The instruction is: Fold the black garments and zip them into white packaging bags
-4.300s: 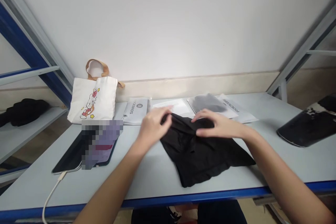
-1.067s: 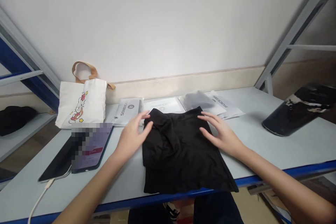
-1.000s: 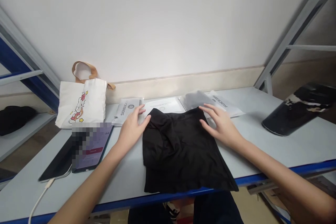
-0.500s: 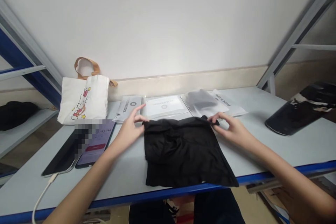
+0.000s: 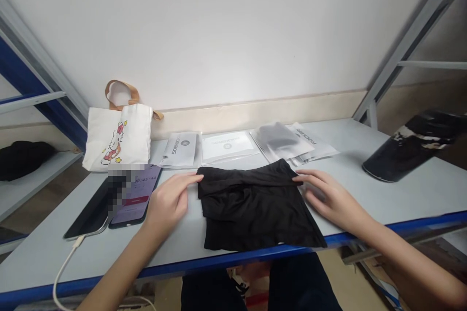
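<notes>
A black garment lies on the grey table, its top edge folded toward me and its lower hem hanging over the blue front edge. My left hand rests flat on the table with fingers spread, fingertips touching the garment's upper left corner. My right hand lies open beside the garment's upper right corner, fingertips at the fold. Neither hand holds anything.
A white cartoon tote bag stands at the back left. Two phones lie on the left, one on a white cable. Several packaged items in clear bags line the back. A black bundle sits at the right.
Both hands brought the garment's top edge down toward me, laid the fold flat and let go. They now rest open at its two upper corners.
</notes>
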Action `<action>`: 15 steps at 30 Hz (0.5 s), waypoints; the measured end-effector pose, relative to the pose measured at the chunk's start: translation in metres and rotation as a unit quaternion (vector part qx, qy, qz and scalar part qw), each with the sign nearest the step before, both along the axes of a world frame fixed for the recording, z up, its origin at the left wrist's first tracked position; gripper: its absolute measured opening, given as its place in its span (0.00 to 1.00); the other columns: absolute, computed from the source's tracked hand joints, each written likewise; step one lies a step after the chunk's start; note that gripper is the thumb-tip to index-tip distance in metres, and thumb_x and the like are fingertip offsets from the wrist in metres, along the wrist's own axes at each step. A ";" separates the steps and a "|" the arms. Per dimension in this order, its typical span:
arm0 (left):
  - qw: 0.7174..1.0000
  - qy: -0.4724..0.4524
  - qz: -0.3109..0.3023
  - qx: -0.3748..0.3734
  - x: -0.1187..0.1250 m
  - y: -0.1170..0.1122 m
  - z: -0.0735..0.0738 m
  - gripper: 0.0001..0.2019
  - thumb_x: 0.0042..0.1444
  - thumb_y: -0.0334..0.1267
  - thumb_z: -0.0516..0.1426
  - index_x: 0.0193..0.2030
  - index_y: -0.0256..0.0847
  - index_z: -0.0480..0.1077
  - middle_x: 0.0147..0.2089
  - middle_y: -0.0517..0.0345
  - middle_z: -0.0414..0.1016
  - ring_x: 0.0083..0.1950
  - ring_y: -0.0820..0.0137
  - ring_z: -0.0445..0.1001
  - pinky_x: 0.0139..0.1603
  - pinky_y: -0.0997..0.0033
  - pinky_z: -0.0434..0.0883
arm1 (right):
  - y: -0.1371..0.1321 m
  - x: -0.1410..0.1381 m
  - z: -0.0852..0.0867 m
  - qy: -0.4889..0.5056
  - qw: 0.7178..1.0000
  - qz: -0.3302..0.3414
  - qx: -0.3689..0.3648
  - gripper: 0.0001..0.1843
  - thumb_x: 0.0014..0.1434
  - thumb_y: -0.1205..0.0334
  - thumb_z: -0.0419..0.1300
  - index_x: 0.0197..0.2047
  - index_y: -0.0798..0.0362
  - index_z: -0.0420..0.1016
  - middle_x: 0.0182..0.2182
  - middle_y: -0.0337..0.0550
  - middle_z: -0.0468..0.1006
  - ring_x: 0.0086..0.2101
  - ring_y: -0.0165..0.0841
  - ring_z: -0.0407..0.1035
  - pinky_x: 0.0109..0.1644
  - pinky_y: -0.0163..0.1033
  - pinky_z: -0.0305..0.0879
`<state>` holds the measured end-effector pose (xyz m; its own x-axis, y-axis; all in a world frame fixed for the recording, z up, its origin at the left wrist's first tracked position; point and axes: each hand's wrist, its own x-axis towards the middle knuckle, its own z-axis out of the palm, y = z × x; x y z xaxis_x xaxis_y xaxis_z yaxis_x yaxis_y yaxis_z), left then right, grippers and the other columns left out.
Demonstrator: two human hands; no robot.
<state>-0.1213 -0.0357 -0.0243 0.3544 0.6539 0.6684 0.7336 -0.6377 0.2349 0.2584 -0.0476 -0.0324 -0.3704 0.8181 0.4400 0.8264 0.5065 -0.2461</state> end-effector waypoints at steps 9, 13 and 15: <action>0.981 0.131 -0.096 -0.102 0.013 -0.065 -0.018 0.20 0.59 0.34 0.53 0.58 0.46 0.61 0.52 0.57 0.73 0.55 0.67 0.69 0.53 0.68 0.71 | -0.068 -0.007 -0.003 -0.051 0.992 0.060 -0.100 0.13 0.57 0.52 0.58 0.45 0.44 0.71 0.50 0.46 0.71 0.50 0.41 0.66 0.48 0.43 0.69; 0.986 0.016 -0.071 -0.152 0.010 -0.048 -0.017 0.16 0.60 0.34 0.50 0.54 0.49 0.66 0.44 0.60 0.76 0.43 0.73 0.75 0.45 0.75 0.72 | -0.061 -0.011 0.007 0.047 0.981 0.040 -0.184 0.13 0.61 0.49 0.51 0.38 0.46 0.72 0.47 0.48 0.71 0.49 0.43 0.65 0.45 0.44 0.69; 0.979 -0.064 -0.015 -0.192 0.013 -0.036 -0.008 0.14 0.59 0.39 0.53 0.52 0.48 0.67 0.39 0.60 0.76 0.38 0.73 0.75 0.41 0.75 0.73 | -0.050 -0.011 0.022 0.098 0.968 0.038 -0.226 0.14 0.61 0.49 0.50 0.38 0.47 0.72 0.42 0.47 0.73 0.44 0.41 0.68 0.44 0.43 0.67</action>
